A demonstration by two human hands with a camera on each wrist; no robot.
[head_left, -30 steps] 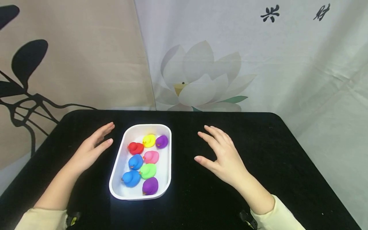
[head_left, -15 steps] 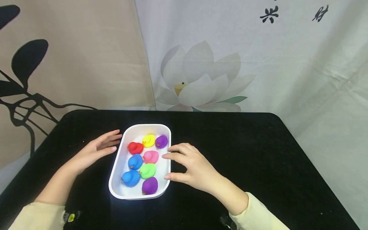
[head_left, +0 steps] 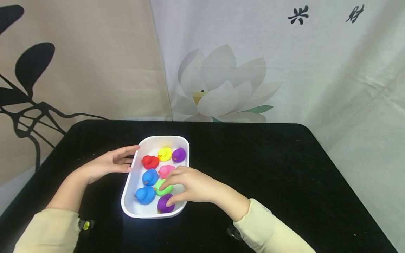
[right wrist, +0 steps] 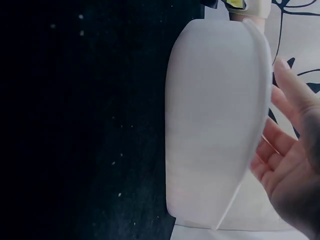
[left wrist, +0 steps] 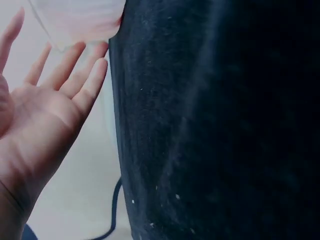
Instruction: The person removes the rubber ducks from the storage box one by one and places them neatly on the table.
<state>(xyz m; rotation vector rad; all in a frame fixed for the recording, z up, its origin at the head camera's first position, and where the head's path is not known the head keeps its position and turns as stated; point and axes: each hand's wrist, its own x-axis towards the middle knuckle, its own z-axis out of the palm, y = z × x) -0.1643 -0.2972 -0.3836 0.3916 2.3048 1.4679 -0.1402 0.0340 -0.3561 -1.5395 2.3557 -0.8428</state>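
Facing a beige-and-white fabric backdrop (head_left: 126, 52), well beyond the tray, printed with a pale lotus (head_left: 226, 91) and black leaf shapes. Working at a black, round-cornered bench (head_left: 253, 151), beneath the tray and extending well past its right side. Having on it a white, deep, round-cornered oblong tray (head_left: 150, 211). Wearing loose cream sleeves (head_left: 269, 228), to the tray's near left and near right.

Touching the tray's left rim with the left hand (head_left: 109, 163), extending straight fingers to the edge, without any grip around it. Holding the right hand (head_left: 196, 184) over the tray's right side, with loosely curved fingers and a thumb spread apart, grasping nothing; cannot tell about contact with the ducks below.

Seeing eight small, smooth toy ducks inside the tray: toward its far end a red duck (head_left: 150, 162), a yellow duck (head_left: 165, 154) and a purple duck (head_left: 178, 155); midway a pink duck (head_left: 165, 171) and a blue duck (head_left: 150, 177); toward its near end a light green duck (head_left: 165, 192) under the right fingers, another blue duck (head_left: 145, 195) to the left, and a second purple duck (head_left: 162, 203) under the right thumb.
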